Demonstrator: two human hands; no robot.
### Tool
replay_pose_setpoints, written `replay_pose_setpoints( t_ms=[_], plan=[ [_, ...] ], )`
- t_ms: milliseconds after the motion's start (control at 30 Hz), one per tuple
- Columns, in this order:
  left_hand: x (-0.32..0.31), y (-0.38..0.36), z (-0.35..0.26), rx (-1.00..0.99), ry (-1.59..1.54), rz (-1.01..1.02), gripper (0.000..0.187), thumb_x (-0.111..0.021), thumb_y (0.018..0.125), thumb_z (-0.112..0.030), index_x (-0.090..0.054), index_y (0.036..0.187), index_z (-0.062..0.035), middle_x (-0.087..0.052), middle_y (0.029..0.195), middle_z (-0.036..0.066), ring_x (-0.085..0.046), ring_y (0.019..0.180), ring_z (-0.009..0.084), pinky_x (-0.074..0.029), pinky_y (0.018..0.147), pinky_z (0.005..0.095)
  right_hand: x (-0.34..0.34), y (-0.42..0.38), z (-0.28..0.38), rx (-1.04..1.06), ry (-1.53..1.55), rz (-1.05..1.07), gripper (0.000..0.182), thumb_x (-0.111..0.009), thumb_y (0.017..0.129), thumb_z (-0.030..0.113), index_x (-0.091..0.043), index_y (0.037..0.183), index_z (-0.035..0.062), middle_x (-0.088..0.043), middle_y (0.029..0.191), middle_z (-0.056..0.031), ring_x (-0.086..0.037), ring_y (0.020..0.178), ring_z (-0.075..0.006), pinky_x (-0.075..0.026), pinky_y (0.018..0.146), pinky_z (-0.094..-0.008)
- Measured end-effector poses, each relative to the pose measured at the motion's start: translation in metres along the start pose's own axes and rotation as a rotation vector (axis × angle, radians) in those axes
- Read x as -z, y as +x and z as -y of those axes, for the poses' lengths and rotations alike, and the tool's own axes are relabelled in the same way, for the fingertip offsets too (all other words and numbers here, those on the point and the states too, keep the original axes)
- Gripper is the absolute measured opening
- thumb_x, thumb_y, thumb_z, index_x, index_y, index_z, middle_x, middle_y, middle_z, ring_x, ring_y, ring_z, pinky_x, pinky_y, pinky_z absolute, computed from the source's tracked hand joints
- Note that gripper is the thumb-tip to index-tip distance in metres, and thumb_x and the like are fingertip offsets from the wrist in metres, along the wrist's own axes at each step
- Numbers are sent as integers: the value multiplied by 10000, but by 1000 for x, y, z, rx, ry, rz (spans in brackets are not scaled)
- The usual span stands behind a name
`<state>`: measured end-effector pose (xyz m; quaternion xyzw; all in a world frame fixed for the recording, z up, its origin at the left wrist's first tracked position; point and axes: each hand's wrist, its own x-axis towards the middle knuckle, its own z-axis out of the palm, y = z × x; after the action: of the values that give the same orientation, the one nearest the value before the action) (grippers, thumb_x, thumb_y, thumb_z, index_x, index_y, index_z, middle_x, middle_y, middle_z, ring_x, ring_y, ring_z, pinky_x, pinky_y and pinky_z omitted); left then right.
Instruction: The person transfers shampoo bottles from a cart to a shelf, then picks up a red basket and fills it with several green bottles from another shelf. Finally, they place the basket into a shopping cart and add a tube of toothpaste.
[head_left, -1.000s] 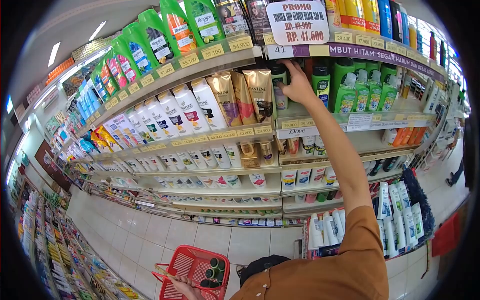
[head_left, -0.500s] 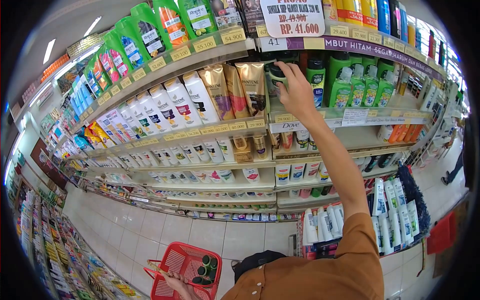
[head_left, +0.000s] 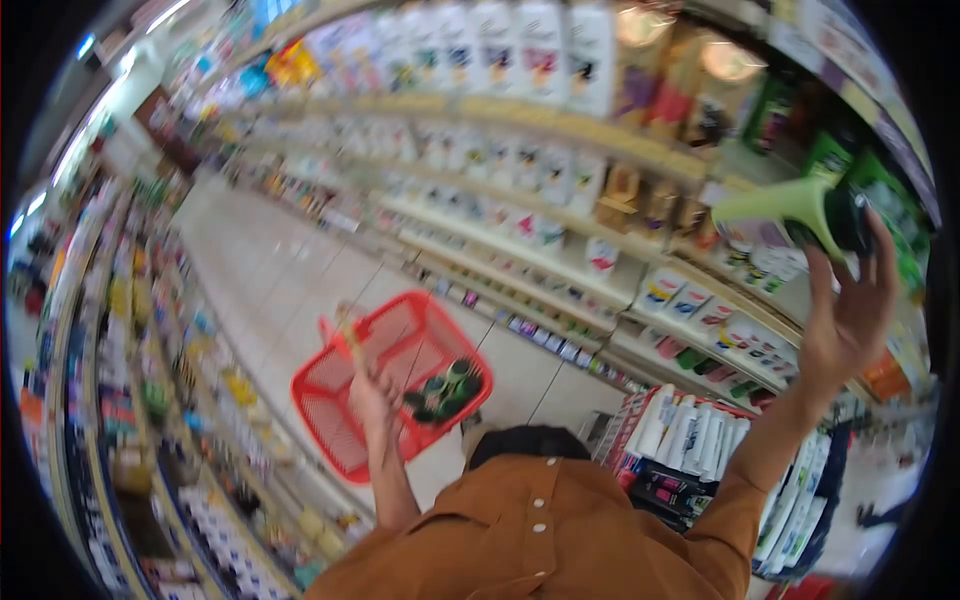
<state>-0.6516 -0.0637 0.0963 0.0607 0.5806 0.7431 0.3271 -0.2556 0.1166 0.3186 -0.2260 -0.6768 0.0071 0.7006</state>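
Observation:
My right hand (head_left: 852, 310) grips a light green shampoo bottle (head_left: 778, 212) by its black cap end. The bottle lies tilted in the air in front of the shelves, its base pointing left. Low on the left, my left hand (head_left: 375, 395) is closed round the handle (head_left: 348, 325) of a red shopping basket (head_left: 325, 430). Several dark-capped green bottles (head_left: 445, 392) lie in the basket's right part. Motion blur hides the label print.
White shampoo bottles (head_left: 495, 50) line the upper shelf, with gold tubes (head_left: 655, 75) to their right. A cart of white bottles (head_left: 690, 430) stands right of my body. Another stocked shelf (head_left: 130, 400) runs along the left, beyond the tiled aisle (head_left: 260, 260).
My right hand has taken the bottle off the shelf and moved right and down with it. The view has turned left and down. My left hand still grips the basket handle.

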Motion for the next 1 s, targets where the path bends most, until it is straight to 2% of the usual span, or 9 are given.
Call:
replay_pose_setpoints(
  t_ms=[67,100,167,233,367,433,633,833,1000],
  plan=[
    [-14,-9,-10,-2,-35,104,391,-345,1007,-466,-364,744,-177,-241,505,-80,-199,368,45,-135,323,221,-2,-20,3,-32,171,101,628,-642,748,-184,-424,1322,-56,-498,1305,-219,-560,1138,-306,-546,909,-401],
    [-21,-14,-14,-38,-19,144,389,-337,1012,-460,-368,771,-157,-235,510,-80,-195,371,44,-134,325,220,-8,-30,6,-57,186,174,650,-661,732,-171,-422,1325,-55,-496,1309,-216,-542,1166,-307,-540,927,-412],
    [-27,-17,-15,-34,-37,184,393,-325,1018,-454,-366,780,-145,-228,511,-77,-190,373,41,-138,325,217,-30,-54,17,-132,235,282,647,-696,711,-129,-470,1308,-21,-525,1271,-197,-547,1149,-300,-538,889,-386],
    [-39,-23,-20,-32,-48,238,393,-321,1021,-449,-364,779,-142,-226,510,-76,-189,372,40,-141,325,216,-48,-62,26,-166,162,565,609,-710,703,-93,-522,1273,7,-541,1238,-183,-567,1094,-300,-509,861,-371],
    [-57,-35,-28,-3,-60,312,395,-295,1032,-436,-367,783,-138,-217,511,-76,-173,376,39,-140,323,213,-101,-88,36,-236,344,804,577,-692,710,-84,-532,1256,9,-535,1171,-179,-569,1042,-325,-458,889,-364],
    [-62,-37,-29,7,-51,344,399,-289,1033,-439,-369,789,-134,-216,514,-77,-170,382,37,-137,331,215,-127,-110,32,-236,422,837,581,-677,705,-85,-515,1255,11,-535,1144,-182,-565,1040,-345,-466,876,-364],
    [-76,-49,-30,62,-26,407,404,-295,1029,-448,-372,798,-126,-224,515,-73,-169,389,36,-127,350,217,-188,-185,11,-160,471,857,552,-639,705,-72,-453,1218,9,-537,1135,-203,-542,1044,-405,-459,861,-438],
    [-86,-54,-28,95,-22,456,406,-299,1027,-452,-363,793,-127,-215,514,-84,-153,382,31,-115,334,217,-212,-261,-1,-335,518,1048,508,-641,721,-38,-440,1183,22,-545,1116,-204,-531,1075,-401,-446,862,-461],
    [-90,-53,-27,113,-8,466,407,-300,1026,-454,-362,795,-125,-212,515,-82,-156,381,32,-115,338,218,-217,-282,-1,-453,592,1175,459,-657,731,-18,-445,1134,32,-553,1051,-200,-537,1034,-410,-449,843,-462]
  ],
)
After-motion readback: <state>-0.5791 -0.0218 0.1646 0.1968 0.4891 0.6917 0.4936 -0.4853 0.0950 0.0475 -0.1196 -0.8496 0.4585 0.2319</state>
